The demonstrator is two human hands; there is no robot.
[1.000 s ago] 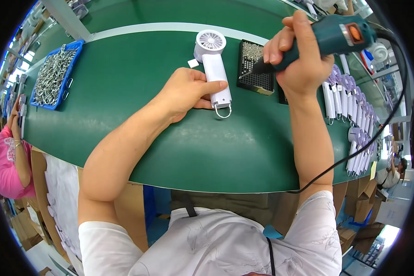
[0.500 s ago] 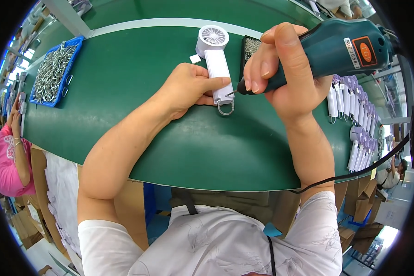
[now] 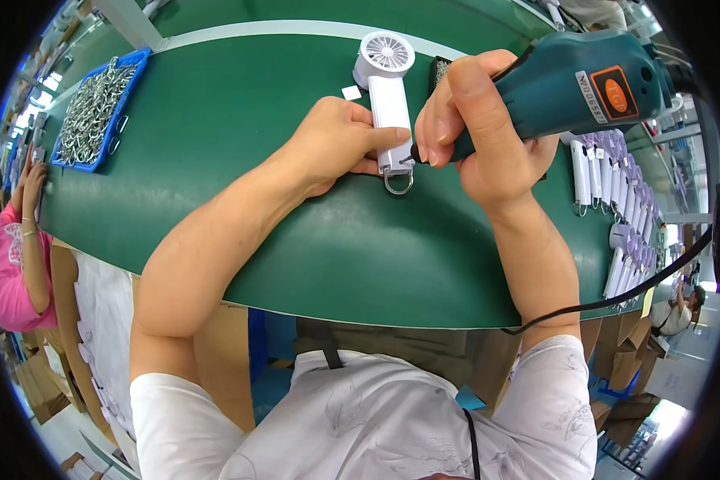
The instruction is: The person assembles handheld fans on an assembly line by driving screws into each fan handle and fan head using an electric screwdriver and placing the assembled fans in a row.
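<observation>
A white handheld fan (image 3: 390, 108) lies on the green table, its round grille pointing away from me. My left hand (image 3: 336, 142) grips the lower handle, thumb across the top. A metal loop (image 3: 399, 190) sticks out of the handle's near end. My right hand (image 3: 488, 132) is wrapped around a teal electric screwdriver (image 3: 544, 84), tilted with its bit toward the fan. The bit's tip is at the right side of the handle's near end; whether it sits in a screw is too small to tell. A small white square piece (image 3: 351, 93) lies left of the fan.
A blue tray (image 3: 136, 80) of metal hooks (image 3: 96, 116) stands far left. Behind my right hand, a black tray (image 3: 438, 72) is mostly hidden. More fans (image 3: 608, 172) lie in rows at right. The black cord (image 3: 616, 302) crosses my right forearm. A person in pink (image 3: 16, 272) works at left.
The screwdriver and my right hand have shifted a little left, covering more of the black tray. The fan appears slightly farther right and up, partly because the whole view has shifted. Both grips stay the same.
</observation>
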